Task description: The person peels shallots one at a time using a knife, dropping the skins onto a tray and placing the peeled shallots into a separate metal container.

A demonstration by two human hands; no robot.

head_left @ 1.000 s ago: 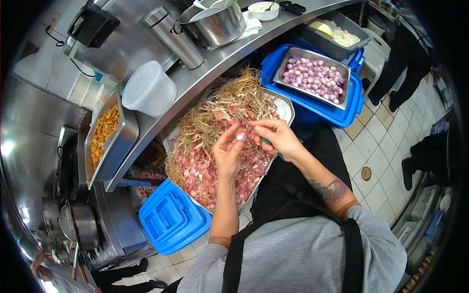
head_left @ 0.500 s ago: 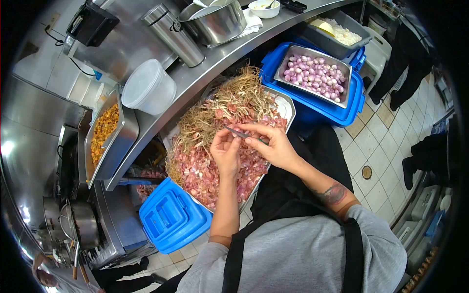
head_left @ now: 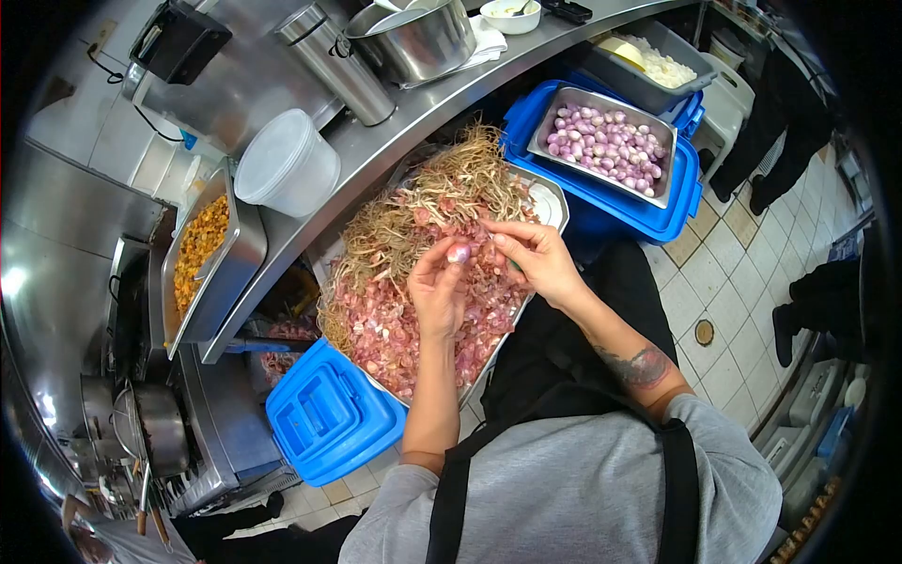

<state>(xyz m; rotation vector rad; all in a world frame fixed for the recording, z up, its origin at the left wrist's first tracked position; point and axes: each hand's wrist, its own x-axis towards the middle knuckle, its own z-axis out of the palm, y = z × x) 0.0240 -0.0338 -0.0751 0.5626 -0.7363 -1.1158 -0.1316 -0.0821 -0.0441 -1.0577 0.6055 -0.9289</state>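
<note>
A purple shallot [head_left: 458, 253] sits between the thumb and fingers of my left hand [head_left: 436, 293]. My right hand [head_left: 545, 265] is closed just beside it, thumb and index finger pinched near the shallot. A small knife stays in that hand; only a bit of its green handle [head_left: 515, 271] shows and the blade is hard to make out. Beneath both hands lies a wide tray [head_left: 552, 202] heaped with reddish shallot skins [head_left: 395, 324] and dry, stringy roots [head_left: 460, 174].
A metal pan of peeled shallots [head_left: 606, 146] rests on a blue lid [head_left: 684, 202] to the right. Another blue lid [head_left: 329, 414] is at lower left. The steel counter [head_left: 413, 117] carries a white tub [head_left: 287, 164], a flask [head_left: 338, 70] and a pot [head_left: 413, 47]. Other people stand nearby.
The knife blade, visible across the shallot before, has turned mostly out of sight. My right hand has shifted slightly right, and the shallot's shiny purple side now shows in my left fingers.
</note>
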